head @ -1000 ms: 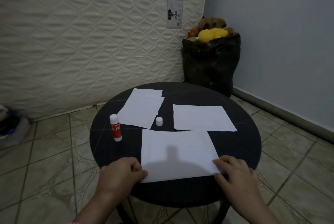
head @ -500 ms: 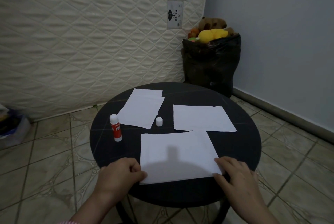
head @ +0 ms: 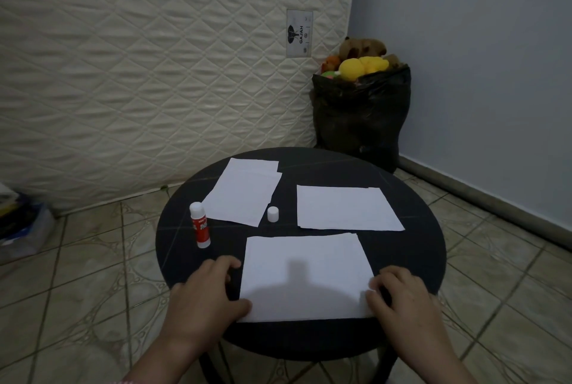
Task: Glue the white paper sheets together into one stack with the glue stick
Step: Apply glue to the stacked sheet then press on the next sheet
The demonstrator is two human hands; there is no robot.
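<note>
Three lots of white paper lie on a round black table (head: 411, 247). The near sheet (head: 305, 275) lies flat in front of me. My left hand (head: 205, 293) has its thumb on the sheet's lower left corner, with its fingers curled on the table beside the left edge. My right hand (head: 399, 297) has curled fingertips on the lower right corner. Two overlapping sheets (head: 244, 191) lie at the far left and another sheet (head: 346, 208) at the far right. The red and white glue stick (head: 199, 224) stands upright left of the papers. Its white cap (head: 272, 214) stands apart between the sheets.
A quilted mattress (head: 139, 74) leans on the wall behind the table. A black bag of soft toys (head: 360, 111) stands in the corner. Stacked items (head: 18, 228) lie on the tiled floor at far left. The table edge runs just below my hands.
My left hand's fingers have slid forward along the near sheet's left edge. The sheet has shifted slightly toward me. My right hand has stayed on the right corner.
</note>
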